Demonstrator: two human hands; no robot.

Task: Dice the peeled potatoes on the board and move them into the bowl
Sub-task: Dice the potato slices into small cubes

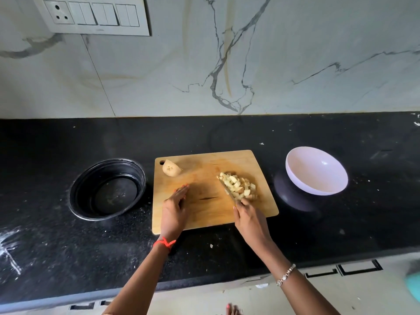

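On your black counter [68,246] (marble wall [295,53] behind), your left hand [175,206] rests on the board [204,212], fingers [181,189] straight; your right hand [248,215] grips the knife [228,192].

Diced pile [238,186] rt on board [204,214], half potato [171,171] top-left, white bowl [316,170] further rt.

White veined marble wall [295,53] with switch panel [95,15] above black countertop [56,235].

Left hand [175,202] flat, right hand [248,215] — fingers curled
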